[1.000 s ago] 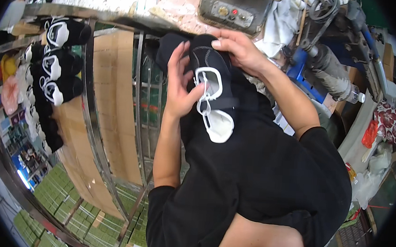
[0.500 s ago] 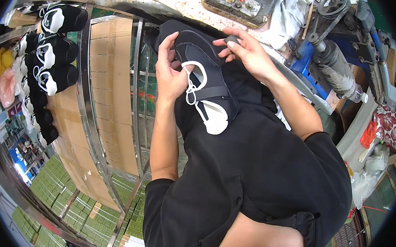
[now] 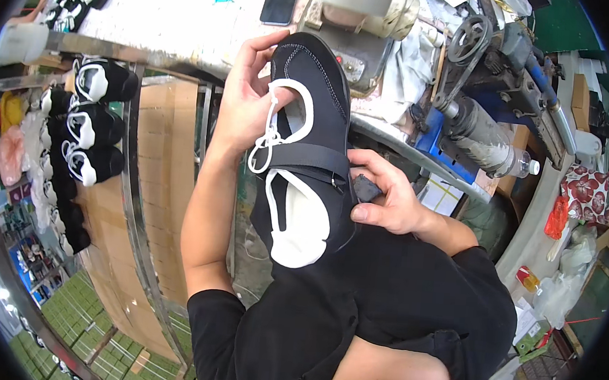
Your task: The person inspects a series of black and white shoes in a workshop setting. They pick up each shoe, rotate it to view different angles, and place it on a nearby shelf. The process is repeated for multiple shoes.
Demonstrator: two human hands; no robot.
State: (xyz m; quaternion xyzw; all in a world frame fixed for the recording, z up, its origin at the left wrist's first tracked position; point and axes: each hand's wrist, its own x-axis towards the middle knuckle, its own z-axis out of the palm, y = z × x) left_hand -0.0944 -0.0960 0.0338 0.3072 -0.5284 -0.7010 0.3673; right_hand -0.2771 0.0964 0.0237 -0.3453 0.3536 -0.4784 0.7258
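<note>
A black shoe (image 3: 313, 130) with white lining, a white lace and a dark strap across it is held up before my chest, toe away from me. My left hand (image 3: 250, 101) grips it by the left side near the toe, thumb at the white-edged opening. At the shoe's right side, near the heel, my right hand (image 3: 392, 196) pinches a small dark grey lump (image 3: 367, 189) between thumb and fingers. The lump lies close to the shoe's side; whether it touches cannot be made out.
To the left stands a metal rack (image 3: 134, 249) with cardboard sheets and several black-and-white shoes (image 3: 96, 122). Ahead is a pale worktable (image 3: 189, 19) with a phone (image 3: 281, 0) and a machine. A grey cylinder (image 3: 474, 135) and metal arms stand at the right.
The shoe has come nearer, in my left hand. My right hand has moved from beside the toe down to the heel side, still holding the dark lump. The view has shifted, showing more table.
</note>
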